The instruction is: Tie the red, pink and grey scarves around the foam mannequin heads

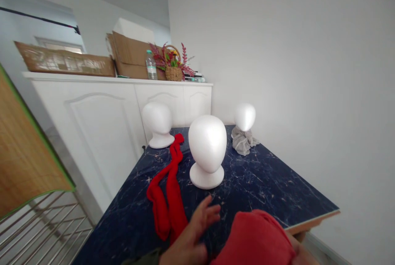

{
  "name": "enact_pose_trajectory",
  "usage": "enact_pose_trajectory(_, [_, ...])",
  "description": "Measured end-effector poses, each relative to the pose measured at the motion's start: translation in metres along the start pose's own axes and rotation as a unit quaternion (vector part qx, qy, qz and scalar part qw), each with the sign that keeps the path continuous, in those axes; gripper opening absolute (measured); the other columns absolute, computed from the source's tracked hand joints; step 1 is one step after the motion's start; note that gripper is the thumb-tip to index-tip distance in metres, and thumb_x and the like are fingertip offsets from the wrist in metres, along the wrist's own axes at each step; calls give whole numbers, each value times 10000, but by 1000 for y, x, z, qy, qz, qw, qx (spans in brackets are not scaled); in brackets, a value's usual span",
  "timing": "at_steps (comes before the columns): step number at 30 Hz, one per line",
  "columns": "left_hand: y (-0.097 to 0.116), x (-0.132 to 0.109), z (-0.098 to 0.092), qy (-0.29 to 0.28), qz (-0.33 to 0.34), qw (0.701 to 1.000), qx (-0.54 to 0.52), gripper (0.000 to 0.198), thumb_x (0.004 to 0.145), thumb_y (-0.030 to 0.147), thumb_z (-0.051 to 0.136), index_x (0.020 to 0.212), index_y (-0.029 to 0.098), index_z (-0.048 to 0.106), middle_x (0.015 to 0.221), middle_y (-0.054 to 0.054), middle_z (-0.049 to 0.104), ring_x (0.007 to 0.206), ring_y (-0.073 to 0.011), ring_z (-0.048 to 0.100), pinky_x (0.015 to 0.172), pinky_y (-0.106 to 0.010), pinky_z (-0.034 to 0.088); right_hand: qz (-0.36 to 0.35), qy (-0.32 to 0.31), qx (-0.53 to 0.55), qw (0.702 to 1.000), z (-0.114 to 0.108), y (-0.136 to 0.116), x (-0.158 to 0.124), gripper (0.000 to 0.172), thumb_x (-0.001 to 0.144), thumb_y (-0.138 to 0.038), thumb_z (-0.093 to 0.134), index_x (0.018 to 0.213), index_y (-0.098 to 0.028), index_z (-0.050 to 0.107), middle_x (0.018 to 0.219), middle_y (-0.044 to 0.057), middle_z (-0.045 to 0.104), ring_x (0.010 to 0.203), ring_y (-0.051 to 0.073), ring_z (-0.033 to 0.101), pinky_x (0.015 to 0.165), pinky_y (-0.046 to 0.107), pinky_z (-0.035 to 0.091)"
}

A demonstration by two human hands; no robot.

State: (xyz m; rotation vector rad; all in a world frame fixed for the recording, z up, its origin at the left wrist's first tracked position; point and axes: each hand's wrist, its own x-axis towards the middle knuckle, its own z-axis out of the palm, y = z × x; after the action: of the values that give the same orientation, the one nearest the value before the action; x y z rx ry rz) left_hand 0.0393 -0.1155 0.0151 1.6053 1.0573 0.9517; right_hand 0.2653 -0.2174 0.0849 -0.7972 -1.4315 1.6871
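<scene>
My left hand (193, 236) is over the near part of the table, its fingers spread and nothing in them. At the lower right my right hand (300, 253) grips a folded piece of red cloth (257, 238); most of the hand is hidden behind it or cut off by the frame. A long red scarf (174, 191) lies loosely down the table, passing just left of my left hand. Beyond my hands, a white foam mannequin head (207, 145) stands upright and bare on its round base.
The dark blue marbled table (262, 191) also holds a second foam head (158, 123) at back left and a third (245, 116) at back right, with grey sheer cloth (243, 140) around its base. Behind stands a white cabinet (98, 112); a metal rack (46, 228) is at left.
</scene>
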Motion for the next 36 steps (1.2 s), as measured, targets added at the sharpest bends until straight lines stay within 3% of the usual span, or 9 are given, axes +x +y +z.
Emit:
enact_pose_trajectory(4, [32, -54, 4, -150, 32, 988, 33, 543, 640, 446, 603, 1161, 340, 489, 992, -34, 616, 1020, -294, 509, 835, -444, 417, 9, 2, 77, 997, 7, -3, 13, 623, 511, -520, 653, 1061, -252, 541, 939, 56, 616, 925, 273, 565, 812, 401, 420])
enact_pose_trajectory(9, [72, -63, -24, -124, 70, 986, 81, 330, 797, 374, 445, 1083, 253, 556, 1041, -32, 602, 955, -228, 535, 857, -341, 413, -4, 56, 87, 995, -1, -26, 10, 520, 628, -438, 635, 1082, -210, 525, 607, 10, 593, 540, 146, 553, 583, 274, 452])
enact_pose_trajectory(14, [95, -48, -51, -95, 99, 983, 123, 293, 852, 353, 352, 911, 192, 589, 1039, -53, 593, 972, -196, 522, 874, -313, 388, 5, 69, 45, 997, -26, -45, 6, 435, 710, -427, 581, 1035, -145, 515, 479, -20, 505, 377, 66, 410, 375, 177, 305])
enact_pose_trajectory(17, [93, -40, -43, -134, 120, 983, 39, 348, 788, 396, 481, 1068, 189, 487, 1146, -93, 526, 1042, -218, 487, 894, -356, 371, 13, 48, 49, 998, -27, -50, 12, 360, 723, -442, 555, 891, -124, 551, 448, -22, 479, 352, 54, 384, 356, 169, 275])
enact_pose_trajectory(21, [84, -24, -11, -227, 141, 963, 28, 760, 607, 343, 696, 1255, 198, 326, 1264, -115, 419, 1124, -258, 405, 949, -396, 298, 6, 9, 55, 998, -15, -55, 25, 346, 722, -441, 547, 833, -114, 559, 418, -15, 482, 322, 54, 378, 321, 159, 263])
enact_pose_trajectory(24, [80, -10, 5, -304, 130, 944, -9, 408, 719, 354, 584, 1066, 151, 514, 1082, -84, 553, 999, -229, 485, 878, -357, 349, 9, -1, 47, 999, -12, -63, 29, 410, 699, -446, 573, 926, -105, 556, 433, -12, 506, 313, 57, 387, 301, 154, 272])
enact_pose_trajectory(26, [80, -4, 4, -298, 114, 946, -58, 290, 748, 371, 541, 913, 133, 550, 937, -61, 590, 894, -200, 517, 801, -319, 379, 15, 2, 34, 999, -16, -71, 26, 452, 687, -453, 588, 979, -110, 552, 443, -15, 517, 318, 61, 400, 298, 153, 284])
enact_pose_trajectory(31, [89, -4, -21, -237, 98, 945, -204, 325, 637, 294, 665, 590, 151, 377, 942, -59, 575, 900, -207, 516, 777, -309, 368, -3, 41, -48, 998, -36, -89, 17, 386, 718, -411, 580, 1006, -153, 581, 656, 19, 629, 513, 96, 548, 560, 217, 471])
enact_pose_trajectory(36, [97, -8, -33, -221, 55, 944, -238, 363, 665, 275, 642, 580, 164, 307, 1112, -106, 525, 1022, -235, 489, 889, -369, 316, 0, 1, -127, 992, -47, -90, 23, 396, 746, -407, 544, 1034, -138, 579, 947, 80, 631, 907, 199, 567, 858, 335, 409])
